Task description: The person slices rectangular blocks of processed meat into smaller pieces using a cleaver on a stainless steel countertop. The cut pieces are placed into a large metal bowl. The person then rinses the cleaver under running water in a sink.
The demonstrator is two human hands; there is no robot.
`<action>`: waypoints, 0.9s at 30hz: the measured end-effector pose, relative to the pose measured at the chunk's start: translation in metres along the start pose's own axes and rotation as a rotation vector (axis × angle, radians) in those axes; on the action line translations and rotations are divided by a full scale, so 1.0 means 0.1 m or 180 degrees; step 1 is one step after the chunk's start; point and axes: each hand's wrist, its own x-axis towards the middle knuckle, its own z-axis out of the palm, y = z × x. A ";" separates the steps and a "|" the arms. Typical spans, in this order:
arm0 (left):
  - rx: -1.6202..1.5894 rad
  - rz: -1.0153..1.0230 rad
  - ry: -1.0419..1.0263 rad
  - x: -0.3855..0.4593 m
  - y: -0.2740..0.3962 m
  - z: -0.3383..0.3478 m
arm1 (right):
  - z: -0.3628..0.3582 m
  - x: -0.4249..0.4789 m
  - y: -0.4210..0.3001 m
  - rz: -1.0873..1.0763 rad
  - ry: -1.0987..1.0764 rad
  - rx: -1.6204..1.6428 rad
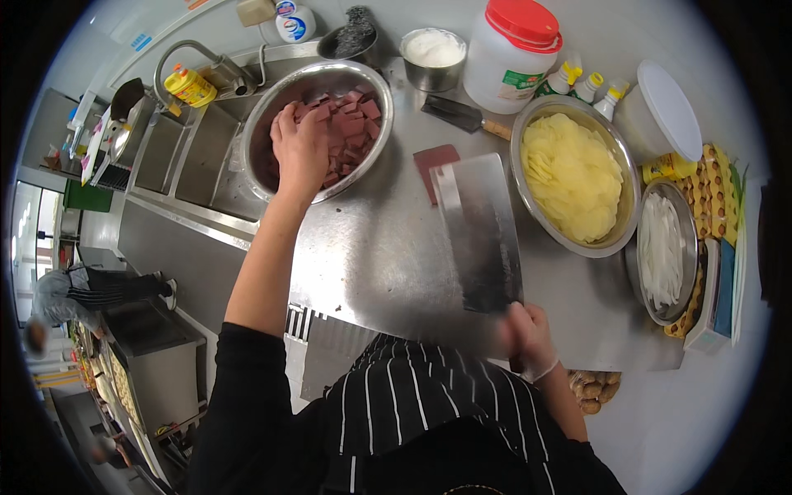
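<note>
My left hand (299, 148) reaches into a large steel bowl (385, 133) of dark red blocks, perhaps blood curd (352, 127), its fingers resting among the pieces. Whether the fingers grip any piece is hidden. A wide cleaver (482, 235) is in my right hand (529, 340), which wears a clear glove and closes around the handle near the counter's front edge. The blade hangs over the steel counter (371, 260), its far end overlapping a flat dark red slab (433, 162). Right of the blade stands a steel bowl of thin yellow slices, seemingly potato (572, 179).
Behind are a black-bladed tool (455, 114), a tub of white powder (433, 48) and a red-lidded jar (510, 55). A bowl of white strips (661, 253) and egg trays (711, 192) stand right. The sink (210, 154) is left; a person (93, 291) stands farther off.
</note>
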 end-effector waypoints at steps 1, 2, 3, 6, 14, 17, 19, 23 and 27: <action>-0.0166 0.0256 0.0152 0.00 0.02 0.09 | -0.07 -0.03 0.06 -0.0017 0.0101 -0.0064; -0.0675 0.0253 -0.0092 -0.05 0.10 0.20 | -0.17 -0.06 0.15 -0.0033 0.0201 -0.0129; -0.1182 0.0230 -0.0345 -0.16 0.29 0.30 | -0.28 -0.09 0.25 -0.0033 0.0298 -0.0206; -0.1463 0.0339 -0.1138 -0.47 0.83 0.73 | -0.44 -0.16 0.51 0.0088 0.0607 -0.0566; -0.0280 -0.0603 -0.2320 -0.50 1.62 1.92 | -0.78 -0.11 1.26 -0.0017 0.1303 -0.2752; -0.0161 -0.0500 -0.2263 -0.61 1.37 1.86 | -0.53 -0.13 0.93 -0.0023 0.1140 -0.2273; -0.0211 -0.0314 -0.2144 -0.69 1.30 1.89 | -0.54 -0.14 0.70 0.0227 0.0886 -0.2040; -0.0228 -0.0047 -0.2526 -0.89 1.31 1.43 | -0.54 -0.14 0.68 0.0460 0.0771 -0.1743; -0.0739 0.0968 -0.2440 -1.20 1.16 0.96 | -0.62 -0.01 0.83 0.0133 0.0870 -0.1885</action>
